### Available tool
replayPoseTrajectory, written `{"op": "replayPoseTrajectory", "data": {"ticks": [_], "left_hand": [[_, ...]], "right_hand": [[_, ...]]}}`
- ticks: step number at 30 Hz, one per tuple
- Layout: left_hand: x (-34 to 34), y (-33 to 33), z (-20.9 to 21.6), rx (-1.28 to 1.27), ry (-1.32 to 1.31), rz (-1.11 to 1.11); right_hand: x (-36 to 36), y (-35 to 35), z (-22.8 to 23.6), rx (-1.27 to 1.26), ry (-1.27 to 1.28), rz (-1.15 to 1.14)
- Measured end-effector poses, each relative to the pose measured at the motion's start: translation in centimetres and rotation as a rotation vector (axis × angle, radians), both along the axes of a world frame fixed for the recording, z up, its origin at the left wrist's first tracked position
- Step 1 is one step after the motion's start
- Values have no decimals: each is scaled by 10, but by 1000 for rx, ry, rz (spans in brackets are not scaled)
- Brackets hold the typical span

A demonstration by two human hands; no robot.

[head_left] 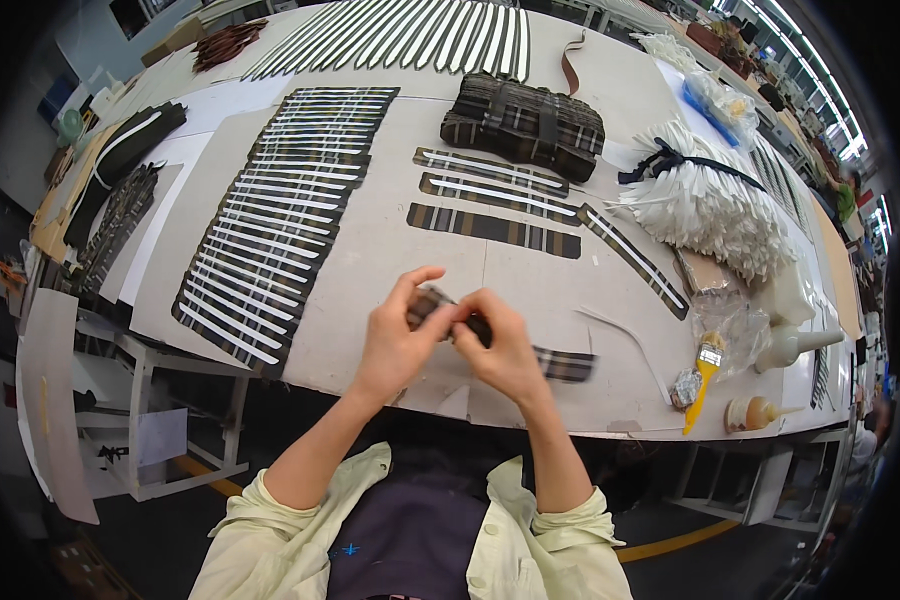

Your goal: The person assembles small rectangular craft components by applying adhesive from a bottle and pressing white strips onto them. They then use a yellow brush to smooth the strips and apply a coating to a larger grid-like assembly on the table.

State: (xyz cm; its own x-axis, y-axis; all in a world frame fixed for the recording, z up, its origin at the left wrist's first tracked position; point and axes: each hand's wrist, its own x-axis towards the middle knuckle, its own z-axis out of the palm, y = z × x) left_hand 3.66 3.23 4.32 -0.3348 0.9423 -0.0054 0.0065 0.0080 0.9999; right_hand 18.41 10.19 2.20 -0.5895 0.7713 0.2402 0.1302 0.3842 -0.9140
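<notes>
A dark plaid fabric strip (567,366) runs through both hands just above the front part of the table, its loose end trailing to the right. My left hand (392,338) pinches it between thumb and fingers. Beside it, my right hand (502,350) is closed on the same strip, with the fingertips of both hands nearly meeting. Motion blurs the strip a little, and the fingers hide its middle. Beyond the hands lies a plain plaid strip (495,231). Behind that one are plaid strips with a white band (500,192) along them, and another lies slanted to the right (634,262).
A long row of white-banded plaid strips (280,215) covers the left. A tied plaid bundle (522,120) and a bundle of white strips (705,205) lie farther back. At right are a yellow-handled brush (705,375), a glue bottle (755,413) and a white bottle (790,345).
</notes>
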Motion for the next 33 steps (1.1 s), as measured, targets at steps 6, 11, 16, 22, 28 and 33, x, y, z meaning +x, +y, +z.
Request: {"op": "replayPoseTrajectory", "data": {"ticks": [6, 11, 16, 22, 28, 33], "left_hand": [[-38, -18, -50, 25, 282, 329], [-42, -29, -51, -47, 355, 316], [-35, -21, -40, -109, 336, 286], [-37, -23, -38, -96, 491, 315], [-44, -29, -45, -81, 433, 311], [-47, -31, -45, -117, 443, 315]], "right_hand": [[23, -5, -6, 118, -279, -124], [118, 9, -10, 472, -384, -515], [349, 27, -16, 392, -466, -1462], [391, 27, -1, 374, -459, -1379], [414, 3, -7, 77, 568, -1506], [446, 30, -48, -760, 1786, -460]]}}
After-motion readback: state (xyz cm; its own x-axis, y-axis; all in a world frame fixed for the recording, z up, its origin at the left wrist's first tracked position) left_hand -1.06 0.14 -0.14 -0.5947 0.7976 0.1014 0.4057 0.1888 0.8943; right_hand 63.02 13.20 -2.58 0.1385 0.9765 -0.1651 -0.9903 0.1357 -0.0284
